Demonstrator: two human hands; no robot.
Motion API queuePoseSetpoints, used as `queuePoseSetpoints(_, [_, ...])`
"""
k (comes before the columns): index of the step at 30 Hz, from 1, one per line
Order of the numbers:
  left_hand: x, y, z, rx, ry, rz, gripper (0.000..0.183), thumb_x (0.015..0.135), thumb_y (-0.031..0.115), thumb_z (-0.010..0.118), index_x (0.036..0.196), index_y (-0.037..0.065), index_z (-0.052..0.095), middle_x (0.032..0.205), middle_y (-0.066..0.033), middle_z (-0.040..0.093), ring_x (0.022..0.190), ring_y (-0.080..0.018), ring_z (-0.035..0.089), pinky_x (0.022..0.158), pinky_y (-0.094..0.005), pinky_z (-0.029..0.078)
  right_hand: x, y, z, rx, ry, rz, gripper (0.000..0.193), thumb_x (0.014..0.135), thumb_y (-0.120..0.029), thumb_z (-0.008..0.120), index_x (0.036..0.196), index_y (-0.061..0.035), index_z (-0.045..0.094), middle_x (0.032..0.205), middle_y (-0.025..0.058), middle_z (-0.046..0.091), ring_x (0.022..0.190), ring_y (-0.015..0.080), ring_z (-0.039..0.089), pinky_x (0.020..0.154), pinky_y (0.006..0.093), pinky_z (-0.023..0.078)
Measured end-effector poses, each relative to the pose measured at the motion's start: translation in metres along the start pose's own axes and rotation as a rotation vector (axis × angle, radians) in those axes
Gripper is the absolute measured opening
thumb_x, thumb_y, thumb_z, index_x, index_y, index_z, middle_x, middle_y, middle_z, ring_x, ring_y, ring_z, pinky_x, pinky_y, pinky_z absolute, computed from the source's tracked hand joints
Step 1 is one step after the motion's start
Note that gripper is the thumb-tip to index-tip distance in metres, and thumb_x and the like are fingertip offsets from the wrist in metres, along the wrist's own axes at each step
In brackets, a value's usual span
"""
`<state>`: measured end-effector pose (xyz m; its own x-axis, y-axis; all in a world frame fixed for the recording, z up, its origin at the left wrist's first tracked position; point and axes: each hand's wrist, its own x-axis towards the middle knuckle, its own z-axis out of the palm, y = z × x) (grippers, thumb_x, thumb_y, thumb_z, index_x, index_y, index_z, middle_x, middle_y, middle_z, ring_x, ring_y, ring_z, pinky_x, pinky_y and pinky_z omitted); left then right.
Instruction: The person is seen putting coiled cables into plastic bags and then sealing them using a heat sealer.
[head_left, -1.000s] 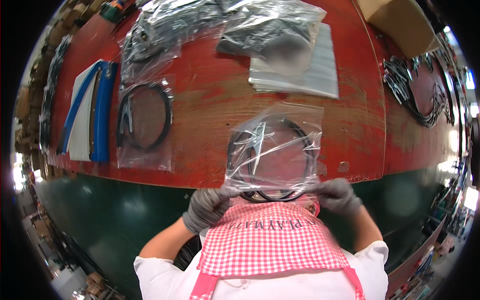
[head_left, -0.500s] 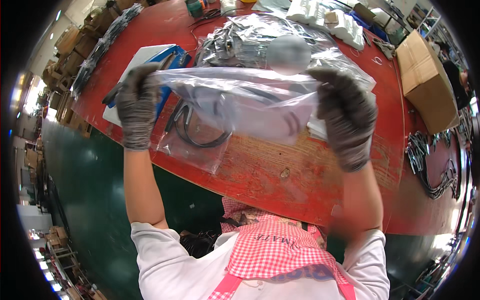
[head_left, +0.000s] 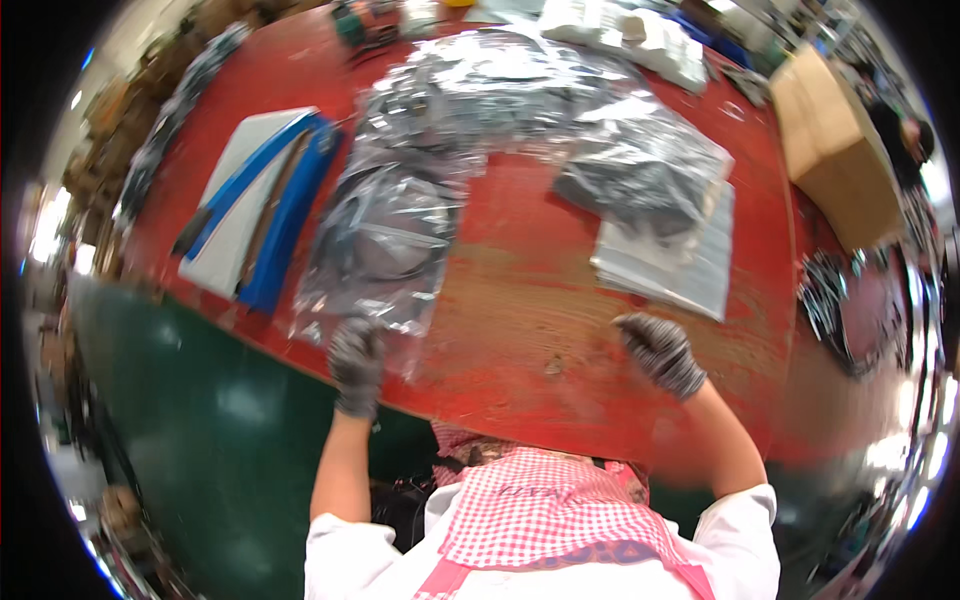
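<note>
A clear plastic bag [head_left: 390, 250] with a dark coiled cable inside lies on the red table, on the left side of the work area. My left hand [head_left: 357, 355], in a grey knit glove, is closed at the bag's near end, by the table edge. Motion blur softens its fingertips. My right hand [head_left: 660, 352], gloved alike, hovers over the worn part of the table with its fingers curled in. Nothing shows in it. Beyond it lies a stack of flat clear bags [head_left: 665, 270], partly under a grey bagged bundle [head_left: 640, 180].
To the left sits a blue and white bag sealer [head_left: 290, 210]. Shiny bagged goods [head_left: 500, 85] are heaped across the back. White foam-like packs [head_left: 660, 45] lie at the far right, and a cardboard box [head_left: 835, 150] stands on the right side. The red table [head_left: 520, 370] has a curved near edge.
Both hands have come down and nearer to me. The clear bag stretched between them before is no longer held up; my right hand has let go of it. The sealer is now uncovered.
</note>
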<state>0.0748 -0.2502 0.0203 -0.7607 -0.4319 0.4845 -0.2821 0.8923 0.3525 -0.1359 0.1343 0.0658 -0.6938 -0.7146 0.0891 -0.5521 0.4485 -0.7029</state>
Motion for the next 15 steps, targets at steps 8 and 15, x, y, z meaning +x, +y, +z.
queuePoseSetpoints(8, [-0.036,0.232,0.078,-0.491,-0.55,0.642,0.022,0.074,0.014,0.058,0.095,0.015,0.061,0.094,-0.0088,0.06,0.088,-0.0272,0.057,0.078,-0.0396,0.046,-0.069,0.195,-0.156,-0.496,0.826,0.71,0.025,0.08,-0.022,0.055,0.1,-0.0076,0.058,0.098,0.0154,0.059,0.091,0.0303,0.057,0.077,0.0389,0.045])
queuePoseSetpoints(15, [-0.05,0.255,0.076,-0.367,-0.792,0.789,0.035,0.072,0.02,0.061,0.107,0.015,0.059,0.119,-0.011,0.052,0.113,-0.029,0.047,0.097,-0.0437,0.036,-0.139,0.28,-0.228,-0.831,0.637,1.256,0.061,0.078,-0.038,0.055,0.13,-0.0105,0.038,0.138,0.0102,0.033,0.126,0.0306,0.032,0.098,0.0492,0.032])
